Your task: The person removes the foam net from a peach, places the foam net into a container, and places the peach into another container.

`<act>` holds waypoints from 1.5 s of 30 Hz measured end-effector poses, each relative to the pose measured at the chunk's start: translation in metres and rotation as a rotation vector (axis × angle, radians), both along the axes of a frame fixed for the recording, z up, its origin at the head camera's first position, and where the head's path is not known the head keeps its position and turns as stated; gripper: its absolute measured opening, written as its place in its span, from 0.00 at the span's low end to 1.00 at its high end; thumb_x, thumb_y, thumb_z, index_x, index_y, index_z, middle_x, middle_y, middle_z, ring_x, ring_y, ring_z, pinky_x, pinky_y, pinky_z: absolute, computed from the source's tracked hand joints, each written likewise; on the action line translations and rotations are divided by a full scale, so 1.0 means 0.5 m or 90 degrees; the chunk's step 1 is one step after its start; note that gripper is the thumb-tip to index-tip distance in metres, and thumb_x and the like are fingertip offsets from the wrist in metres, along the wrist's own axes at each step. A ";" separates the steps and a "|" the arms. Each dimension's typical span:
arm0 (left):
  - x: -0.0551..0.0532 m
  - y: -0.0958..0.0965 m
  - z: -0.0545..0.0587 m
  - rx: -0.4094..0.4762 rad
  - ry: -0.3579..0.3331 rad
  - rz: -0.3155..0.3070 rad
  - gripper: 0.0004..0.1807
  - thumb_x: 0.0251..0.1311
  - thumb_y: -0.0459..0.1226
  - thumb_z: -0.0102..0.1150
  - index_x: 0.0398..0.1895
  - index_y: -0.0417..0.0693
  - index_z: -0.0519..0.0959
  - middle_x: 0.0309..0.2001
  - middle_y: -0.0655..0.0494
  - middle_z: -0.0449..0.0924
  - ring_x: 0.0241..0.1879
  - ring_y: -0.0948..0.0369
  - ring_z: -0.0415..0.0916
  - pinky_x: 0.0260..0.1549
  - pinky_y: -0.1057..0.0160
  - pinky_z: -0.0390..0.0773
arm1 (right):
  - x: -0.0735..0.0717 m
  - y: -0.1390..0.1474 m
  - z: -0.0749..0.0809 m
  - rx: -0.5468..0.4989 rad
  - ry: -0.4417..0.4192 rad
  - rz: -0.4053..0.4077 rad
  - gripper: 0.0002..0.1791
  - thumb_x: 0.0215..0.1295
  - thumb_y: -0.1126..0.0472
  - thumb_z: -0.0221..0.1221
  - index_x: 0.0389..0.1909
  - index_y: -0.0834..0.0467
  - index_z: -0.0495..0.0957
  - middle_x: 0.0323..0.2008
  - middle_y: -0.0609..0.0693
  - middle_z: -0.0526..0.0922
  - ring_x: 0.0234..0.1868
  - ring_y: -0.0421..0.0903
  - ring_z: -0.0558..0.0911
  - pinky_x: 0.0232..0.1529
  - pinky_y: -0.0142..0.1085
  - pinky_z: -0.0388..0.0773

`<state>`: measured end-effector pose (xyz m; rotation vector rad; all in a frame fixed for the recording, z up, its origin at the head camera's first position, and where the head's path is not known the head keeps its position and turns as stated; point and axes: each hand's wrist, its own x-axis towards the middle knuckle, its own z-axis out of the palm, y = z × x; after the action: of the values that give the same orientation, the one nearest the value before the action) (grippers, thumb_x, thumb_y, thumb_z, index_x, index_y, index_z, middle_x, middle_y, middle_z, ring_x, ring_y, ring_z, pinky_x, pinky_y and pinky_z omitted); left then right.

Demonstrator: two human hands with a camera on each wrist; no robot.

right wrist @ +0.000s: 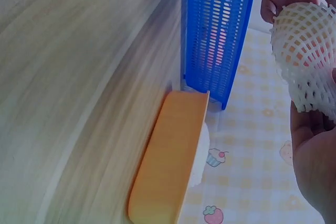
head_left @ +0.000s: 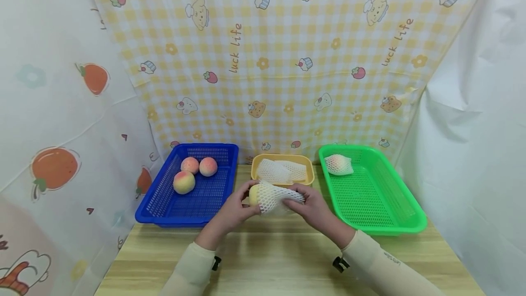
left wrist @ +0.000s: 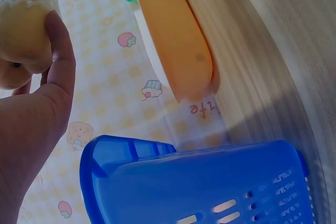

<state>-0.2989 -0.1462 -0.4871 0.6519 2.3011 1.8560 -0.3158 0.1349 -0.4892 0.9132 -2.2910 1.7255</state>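
Above the front of the table, my left hand (head_left: 237, 207) holds a yellowish peach (left wrist: 25, 31) by its bare end, thumb and fingers on either side. A white foam net sleeve (head_left: 271, 198) covers most of the peach. My right hand (head_left: 310, 204) pinches the loose, narrowed end of that sleeve. In the right wrist view the mesh stretches over the fruit and the right hand's fingers (right wrist: 315, 135) lie at its gathered end. Just behind the hands stands a small yellow-orange tray (head_left: 311, 178) with more white net sleeves (head_left: 273, 170) in it.
On the left a blue basket (head_left: 164, 219) holds three bare peaches (head_left: 184, 182). To the right a green basket (head_left: 378, 229) contains one netted peach (head_left: 339, 164) in its far left corner. The wooden table (head_left: 271, 259) meets a patterned cloth behind and white sheets at both sides.
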 end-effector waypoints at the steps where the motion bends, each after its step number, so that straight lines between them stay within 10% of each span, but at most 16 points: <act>1: 0.000 -0.001 0.001 -0.002 0.001 0.001 0.38 0.69 0.33 0.70 0.81 0.44 0.67 0.70 0.37 0.72 0.63 0.48 0.76 0.52 0.60 0.87 | -0.001 0.001 0.000 0.005 -0.004 -0.002 0.06 0.71 0.69 0.73 0.44 0.59 0.86 0.38 0.48 0.87 0.35 0.40 0.82 0.34 0.33 0.83; 29: 0.006 -0.005 0.007 -0.002 0.000 0.010 0.37 0.72 0.39 0.76 0.80 0.51 0.71 0.70 0.42 0.73 0.58 0.49 0.77 0.49 0.57 0.87 | -0.025 0.037 0.085 0.310 0.102 -0.001 0.09 0.71 0.64 0.75 0.43 0.51 0.84 0.41 0.41 0.88 0.39 0.39 0.81 0.42 0.36 0.82; 45: 0.003 -0.005 0.002 -0.028 0.018 0.022 0.37 0.72 0.39 0.75 0.80 0.45 0.70 0.69 0.43 0.75 0.59 0.48 0.77 0.51 0.54 0.86 | -0.169 0.094 0.170 0.349 0.010 -0.091 0.06 0.79 0.60 0.68 0.47 0.56 0.82 0.40 0.51 0.86 0.33 0.47 0.77 0.35 0.44 0.77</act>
<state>-0.2974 -0.1489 -0.4861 0.6407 2.3784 1.8174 -0.4004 0.1818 -0.4040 0.8012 -2.7931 1.0408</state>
